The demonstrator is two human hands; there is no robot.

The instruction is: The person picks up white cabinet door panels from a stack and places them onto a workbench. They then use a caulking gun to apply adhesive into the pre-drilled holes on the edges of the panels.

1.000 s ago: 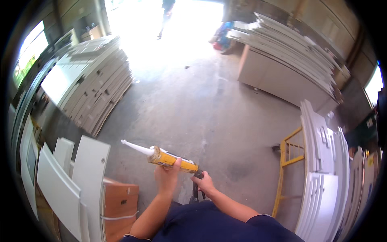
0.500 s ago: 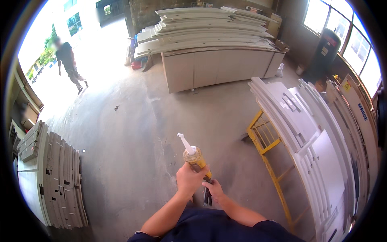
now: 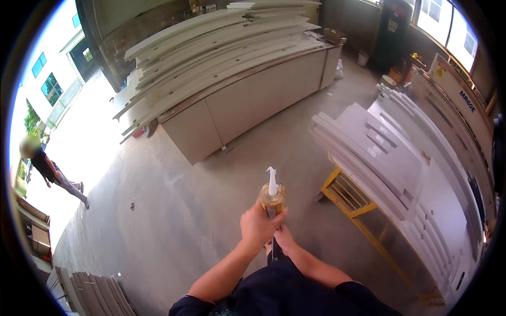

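In front of my body I hold a caulking gun (image 3: pixel 273 199) with a yellowish, smeared tube and a white nozzle that points away from me. My left hand (image 3: pixel 260 226) wraps round the tube's barrel, thumb across its near side. Behind it, close to my waist, my right hand (image 3: pixel 284 239) is closed round the gun's handle end; its fingers are partly hidden. White residue sits at the nozzle's bent tip. The gun touches nothing but my hands and is held over the floor.
Ahead, long pale panels (image 3: pixel 211 58) lie stacked on a low cabinet-like bench (image 3: pixel 253 108). On my right, white panels (image 3: pixel 390 152) rest on a yellow metal frame (image 3: pixel 363 210). More panels (image 3: pixel 95 292) stand at the lower left. A person (image 3: pixel 50 168) walks at the far left near the bright doorway.
My view has turned to the right and the bench looks nearer. The gun now points more straight ahead, still in both hands. The person appears farther toward the left edge.
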